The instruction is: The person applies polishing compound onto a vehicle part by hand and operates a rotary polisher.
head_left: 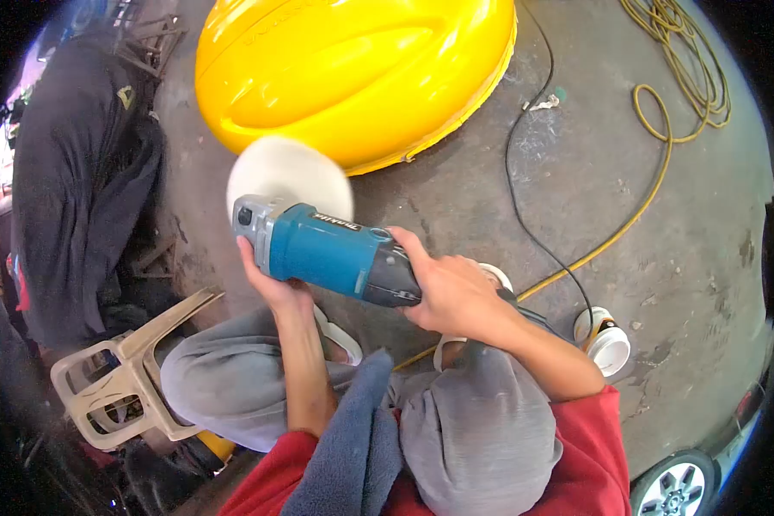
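Observation:
A blue and black power tool (pixel 331 258) with a grey metal head lies across both hands. My left hand (pixel 275 279) is closed under the grey head at its left end. The rear black part is wrapped by my right hand (pixel 451 292). Beyond the tool's head is a round white pad (pixel 288 176), blurred at its edge. The pad is next to the lower left rim of a glossy yellow curved shell (pixel 353 77); whether they touch I cannot tell. A blue-grey towel (pixel 353 439) hangs over the red-sleeved lap area.
Dark cloth (pixel 82 181) hangs at the left above a beige plastic chair (pixel 138 378). A white tub (pixel 609 348) stands right of my knee. A black cable (pixel 512 163) and a yellow hose (pixel 641 206) cross the floor. A car wheel (pixel 675 490) shows lower right.

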The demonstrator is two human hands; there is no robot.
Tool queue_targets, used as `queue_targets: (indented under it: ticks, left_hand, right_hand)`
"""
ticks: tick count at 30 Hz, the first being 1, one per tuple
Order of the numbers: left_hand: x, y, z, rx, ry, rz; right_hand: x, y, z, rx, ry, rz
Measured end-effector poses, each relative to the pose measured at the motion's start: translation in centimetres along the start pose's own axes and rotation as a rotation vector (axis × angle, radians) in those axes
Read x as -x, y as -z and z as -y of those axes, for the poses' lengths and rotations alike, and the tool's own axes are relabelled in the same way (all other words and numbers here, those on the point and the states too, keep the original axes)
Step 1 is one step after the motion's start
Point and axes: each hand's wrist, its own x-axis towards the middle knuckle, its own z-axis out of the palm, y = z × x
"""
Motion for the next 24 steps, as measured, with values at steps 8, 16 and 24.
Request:
queue_targets:
  ticks: [8, 16, 24]
  left_hand:
    - [4.9, -2.9, 5.0, -0.010, 0.085, 0.066]
    - [7.7, -15.3, 8.9, -0.530, 0.020, 0.527]
    - [5.7, -8.2, 4.3, -0.344, -0.060, 0.255]
  right_hand:
    - [5.3, -1.6, -5.8, 0.033, -0.138, -0.270]
    - [11.8, -1.8, -14.6, -0.604, -0.217, -0.602]
    - [7.7, -2.9, -8.7, -0.425, -0.038, -0.461]
